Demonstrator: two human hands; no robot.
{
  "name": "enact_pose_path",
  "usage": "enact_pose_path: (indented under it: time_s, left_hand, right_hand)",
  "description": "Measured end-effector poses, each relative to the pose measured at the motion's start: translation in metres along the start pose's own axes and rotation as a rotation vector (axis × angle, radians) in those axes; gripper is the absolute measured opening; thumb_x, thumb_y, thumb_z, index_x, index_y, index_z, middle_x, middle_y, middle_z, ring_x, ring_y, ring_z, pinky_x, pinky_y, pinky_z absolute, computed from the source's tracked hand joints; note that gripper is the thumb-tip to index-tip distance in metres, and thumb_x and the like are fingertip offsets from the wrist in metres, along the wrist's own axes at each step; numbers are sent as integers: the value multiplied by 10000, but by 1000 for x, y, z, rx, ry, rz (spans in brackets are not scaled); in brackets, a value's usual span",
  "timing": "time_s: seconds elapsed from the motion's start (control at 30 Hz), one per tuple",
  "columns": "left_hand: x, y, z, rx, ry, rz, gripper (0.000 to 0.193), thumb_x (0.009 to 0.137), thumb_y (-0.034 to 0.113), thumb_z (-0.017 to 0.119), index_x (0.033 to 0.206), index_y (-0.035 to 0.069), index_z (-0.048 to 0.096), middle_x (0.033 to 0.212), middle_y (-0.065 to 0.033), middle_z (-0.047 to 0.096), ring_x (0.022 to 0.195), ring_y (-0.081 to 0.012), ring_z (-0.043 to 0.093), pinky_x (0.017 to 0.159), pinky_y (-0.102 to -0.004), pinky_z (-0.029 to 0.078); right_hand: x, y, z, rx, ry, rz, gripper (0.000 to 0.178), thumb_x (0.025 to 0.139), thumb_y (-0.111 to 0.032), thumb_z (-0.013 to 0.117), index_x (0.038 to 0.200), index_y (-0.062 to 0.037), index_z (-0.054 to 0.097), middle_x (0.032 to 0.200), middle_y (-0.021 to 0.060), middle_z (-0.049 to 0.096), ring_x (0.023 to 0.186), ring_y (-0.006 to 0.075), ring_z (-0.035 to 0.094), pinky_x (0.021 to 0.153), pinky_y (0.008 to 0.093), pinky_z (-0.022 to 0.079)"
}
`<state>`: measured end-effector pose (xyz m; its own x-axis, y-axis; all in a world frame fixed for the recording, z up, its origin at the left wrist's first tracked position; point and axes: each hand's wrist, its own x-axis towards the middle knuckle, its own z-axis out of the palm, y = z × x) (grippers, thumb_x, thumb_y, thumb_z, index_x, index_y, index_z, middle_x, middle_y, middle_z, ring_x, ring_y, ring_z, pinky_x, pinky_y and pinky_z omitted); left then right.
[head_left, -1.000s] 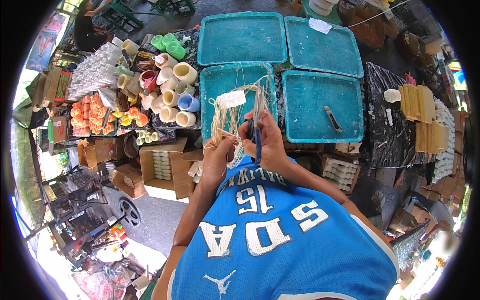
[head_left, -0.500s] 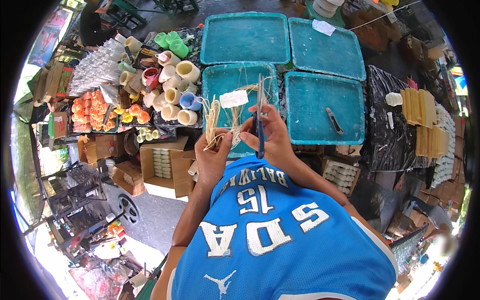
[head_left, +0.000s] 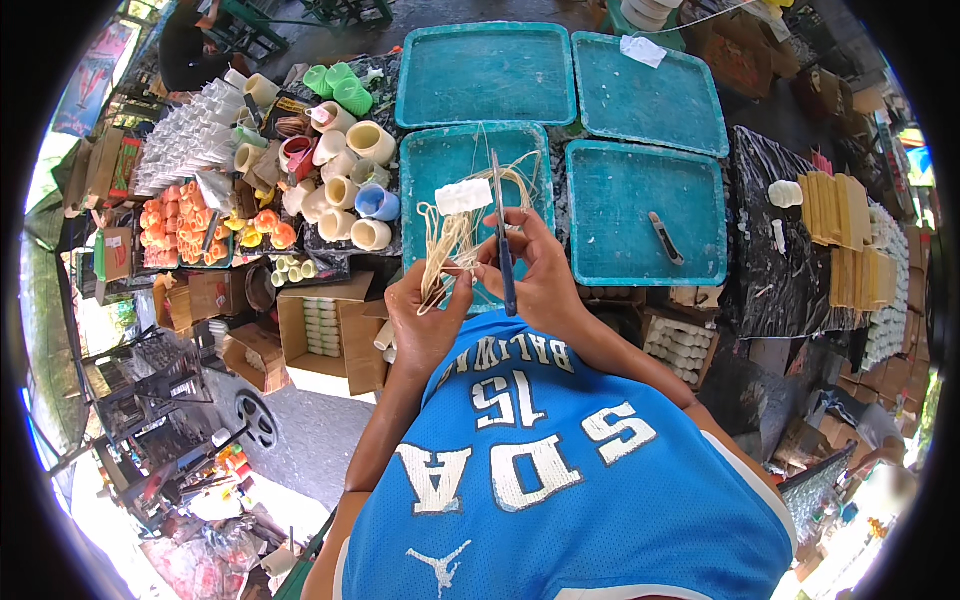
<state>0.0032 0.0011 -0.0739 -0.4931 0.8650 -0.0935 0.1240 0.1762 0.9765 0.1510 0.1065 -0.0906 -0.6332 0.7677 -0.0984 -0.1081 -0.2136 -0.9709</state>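
Nearest the camera, a bundle of pale cream wick strings (head_left: 447,243) was pinched between thumb and fingers of the left hand (head_left: 425,315), closed around its lower end. Just beside it, the right hand (head_left: 540,275) was closed on a pair of blue-handled scissors (head_left: 499,232), blades pointing upward among the strands; how far the blades were parted could not be told. The step in hand was judged to be trimming the strings to length; the next cut was judged to need the strands held taut and even across the blades. A white block (head_left: 463,195) lay at the bundle's top. Beyond, four teal rectangular trays (head_left: 640,100) were counted, with one dark tool (head_left: 665,238) on the right one. Cream, blue and green cylindrical moulds (head_left: 345,175) were crowded at the left, too many to count.
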Motion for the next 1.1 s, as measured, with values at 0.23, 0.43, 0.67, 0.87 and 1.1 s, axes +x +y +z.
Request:
enact_pose_path:
  time_s: [0.23, 0.43, 0.67, 0.87, 1.1]
  left_hand:
    - [3, -17, -9, -215, -75, -209, 139, 1030, 118, 655, 1012, -10, 707, 748, 44, 596, 637, -11, 447, 551, -215, 316]
    - [9, -21, -17, -398, -352, -461, 158, 1074, 201, 586, 1040, 58, 644, 705, 76, 473, 585, -35, 363, 530, -241, 260]
    - [3, -10, -3, -203, -259, -233, 138, 994, 85, 746, 1057, 38, 632, 767, 68, 558, 670, -11, 482, 572, -203, 384]
    - [2, -8, -5, -147, -123, -127, 213, 973, 94, 796, 1140, 40, 675, 761, 83, 571, 649, 1, 462, 561, -194, 371]
    - [4, -14, -7, -87, -137, -49, 159, 1016, 119, 743, 1135, 31, 685, 780, 68, 578, 694, 7, 460, 584, -182, 340]
  right_hand:
    - [1, 0, -2, -189, 34, -132, 586, 891, 6, 791, 1400, -53, 507, 950, 36, 698, 881, 101, 621, 814, 292, 466]
    - [-1, 1, 1, -85, -10, -83, 580, 899, 6, 782, 1403, -62, 505, 971, 52, 695, 903, 115, 634, 859, 296, 494]
    - [-2, 1, 3, 3, 26, 14, 563, 904, -2, 775, 1395, -41, 502, 974, 65, 695, 926, 121, 644, 876, 297, 511]
    - [-2, 0, 0, -54, 20, 8, 568, 899, -29, 791, 1392, -32, 508, 976, 61, 696, 932, 120, 646, 870, 296, 512]
    - [-3, 0, -1, -21, -22, 37, 594, 880, -31, 808, 1393, -30, 508, 977, 56, 692, 938, 113, 643, 874, 299, 515]
